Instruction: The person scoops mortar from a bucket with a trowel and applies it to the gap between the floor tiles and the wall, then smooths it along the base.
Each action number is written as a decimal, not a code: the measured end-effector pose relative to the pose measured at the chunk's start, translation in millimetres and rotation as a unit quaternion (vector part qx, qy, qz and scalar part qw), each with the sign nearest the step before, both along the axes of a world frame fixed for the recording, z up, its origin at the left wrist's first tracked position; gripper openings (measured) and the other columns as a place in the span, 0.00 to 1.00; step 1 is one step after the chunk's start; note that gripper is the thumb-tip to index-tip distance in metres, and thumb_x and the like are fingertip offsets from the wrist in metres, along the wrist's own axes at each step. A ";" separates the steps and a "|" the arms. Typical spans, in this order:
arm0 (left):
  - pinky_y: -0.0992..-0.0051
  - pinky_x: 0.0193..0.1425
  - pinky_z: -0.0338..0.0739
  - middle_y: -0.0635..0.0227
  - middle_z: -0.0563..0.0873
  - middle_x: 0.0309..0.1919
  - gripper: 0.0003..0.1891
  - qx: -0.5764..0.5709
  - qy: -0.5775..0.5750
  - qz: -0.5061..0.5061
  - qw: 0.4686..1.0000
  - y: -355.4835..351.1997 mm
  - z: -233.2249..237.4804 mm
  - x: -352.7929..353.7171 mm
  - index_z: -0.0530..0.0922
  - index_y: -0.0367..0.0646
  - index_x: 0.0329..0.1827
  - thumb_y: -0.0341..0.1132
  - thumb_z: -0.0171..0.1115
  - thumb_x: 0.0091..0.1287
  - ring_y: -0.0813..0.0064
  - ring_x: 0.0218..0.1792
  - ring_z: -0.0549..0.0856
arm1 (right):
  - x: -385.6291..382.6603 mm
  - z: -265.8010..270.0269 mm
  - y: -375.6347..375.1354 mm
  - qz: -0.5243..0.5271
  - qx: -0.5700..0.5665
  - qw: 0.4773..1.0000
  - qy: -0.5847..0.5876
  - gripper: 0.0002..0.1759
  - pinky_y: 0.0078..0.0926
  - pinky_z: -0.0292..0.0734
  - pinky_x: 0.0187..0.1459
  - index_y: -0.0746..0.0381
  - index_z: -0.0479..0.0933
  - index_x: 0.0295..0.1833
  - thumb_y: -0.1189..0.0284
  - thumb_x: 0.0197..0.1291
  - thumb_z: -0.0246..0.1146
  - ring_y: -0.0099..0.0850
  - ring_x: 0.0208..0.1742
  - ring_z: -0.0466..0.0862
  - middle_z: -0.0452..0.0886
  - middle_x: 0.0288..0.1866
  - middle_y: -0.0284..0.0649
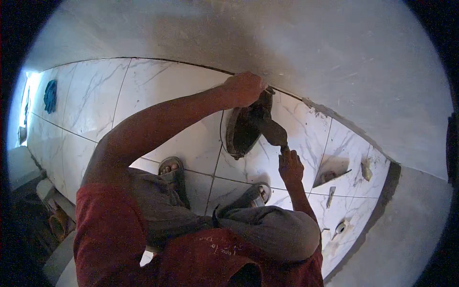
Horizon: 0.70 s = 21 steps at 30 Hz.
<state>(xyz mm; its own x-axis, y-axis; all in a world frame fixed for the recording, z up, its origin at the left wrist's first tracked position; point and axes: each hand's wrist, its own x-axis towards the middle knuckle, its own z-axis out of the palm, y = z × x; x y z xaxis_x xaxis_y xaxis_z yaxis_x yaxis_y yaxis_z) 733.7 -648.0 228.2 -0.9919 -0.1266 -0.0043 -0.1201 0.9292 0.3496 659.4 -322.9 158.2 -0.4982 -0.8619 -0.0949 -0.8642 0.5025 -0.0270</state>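
My left hand (pixel 245 89) is closed on the upper rim of a dark, mortar-stained pan (pixel 240 131), which is tipped up on edge close to the foot of the wall. In my right hand (pixel 290 167) is the handle of a trowel (pixel 273 132). Its broad, dirty blade reaches over the pan's right side, toward the inside. Shadow hides most of what the pan contains.
White marbled tiles (pixel 162 91) cover the floor up to a grey plastered wall (pixel 334 52). On the right lie a triangular dark piece (pixel 331 176), a small flat tool (pixel 331 197) and a round white item (pixel 341 227). A dark cloth (pixel 50 96) lies far left.
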 end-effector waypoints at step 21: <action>0.57 0.52 0.71 0.44 0.80 0.39 0.23 0.192 0.016 0.158 0.968 -50.4 13.3 82.1 0.75 0.34 0.44 0.45 0.35 0.73 0.45 0.42 0.79 | -82.4 -53.8 28.5 -0.112 -0.173 0.977 -0.060 0.17 0.46 0.75 0.35 0.60 0.70 0.48 0.65 0.55 0.62 0.49 0.41 0.77 0.75 0.41 0.46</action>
<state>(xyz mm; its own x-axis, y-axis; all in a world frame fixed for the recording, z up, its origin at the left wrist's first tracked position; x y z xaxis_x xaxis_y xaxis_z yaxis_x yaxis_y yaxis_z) 815.8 -698.4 241.6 -0.9039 -0.4200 -0.0809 -0.3614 0.6488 0.6697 577.0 -294.4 104.4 -0.6814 -0.7231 0.1135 -0.7137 0.6220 -0.3221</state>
